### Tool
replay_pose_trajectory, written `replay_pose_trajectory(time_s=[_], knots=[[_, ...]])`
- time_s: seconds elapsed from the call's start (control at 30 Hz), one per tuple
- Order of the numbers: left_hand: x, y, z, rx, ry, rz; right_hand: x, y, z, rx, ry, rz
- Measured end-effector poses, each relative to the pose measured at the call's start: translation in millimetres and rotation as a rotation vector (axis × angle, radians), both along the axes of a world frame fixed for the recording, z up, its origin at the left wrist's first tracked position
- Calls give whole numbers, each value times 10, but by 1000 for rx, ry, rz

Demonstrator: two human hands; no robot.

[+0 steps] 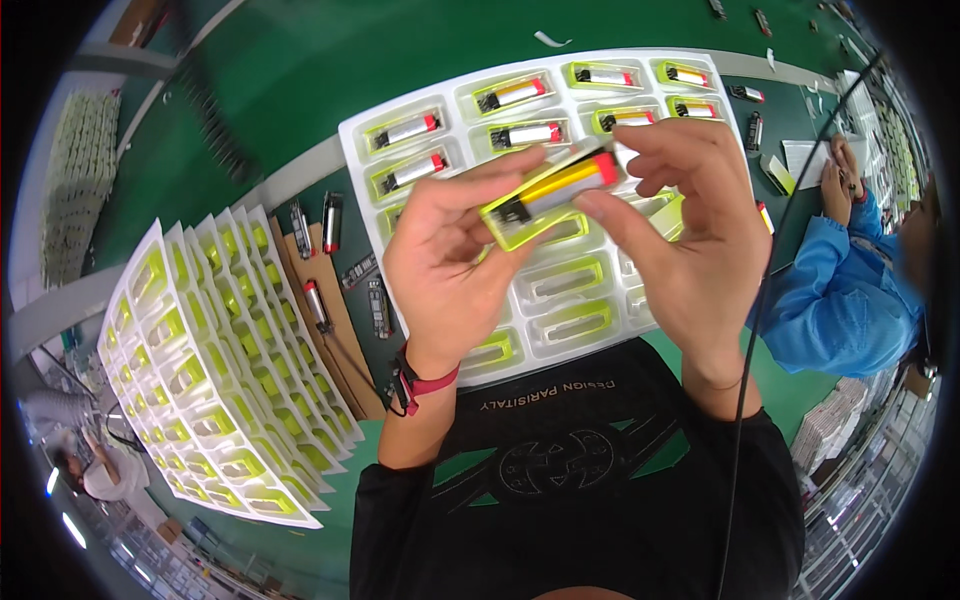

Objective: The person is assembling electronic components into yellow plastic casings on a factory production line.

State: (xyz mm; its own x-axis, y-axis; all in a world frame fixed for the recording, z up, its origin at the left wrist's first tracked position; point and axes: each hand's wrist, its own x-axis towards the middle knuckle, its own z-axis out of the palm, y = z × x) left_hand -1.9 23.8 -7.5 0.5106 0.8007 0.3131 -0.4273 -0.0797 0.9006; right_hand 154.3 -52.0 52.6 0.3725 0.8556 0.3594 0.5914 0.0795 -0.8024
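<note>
Head view showed the left hand (450, 255) gripping the lime case (515, 240) from nine o'clock, seemingly for steadiness; from three o'clock, the right hand (690, 225) held the battery unit's (565, 192) red end, above the white tray (455, 130).

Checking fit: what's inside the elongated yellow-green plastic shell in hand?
The shell holds a silver and yellow cylinder with a red end and black part; its underside and what lies beneath are covered.
</note>
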Motion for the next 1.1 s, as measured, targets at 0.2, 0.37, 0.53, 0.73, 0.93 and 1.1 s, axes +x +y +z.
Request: replay_pose_trajectory(time_s=[0.2, 0.37, 0.53, 0.73, 0.93, 1.1], knots=[[39, -3, -47, 16, -54, 104, -47, 10, -100, 89, -6, -54], [159, -59, 2, 66, 10, 151, -3, 24, -139, 108, -40, -146], [271, -124, -53, 51, -5, 217, 20, 78, -168, 68, 78, -188], [326, -128, -34, -141, -103, 191, -64, 111, -216, 195, 272, -139], [202, -202, 32, -75, 69, 70, 22, -83, -283, 49, 626, 6], [98, -260, 103, -148, 254, 12, 162, -178, -158, -166, 531, 95]])
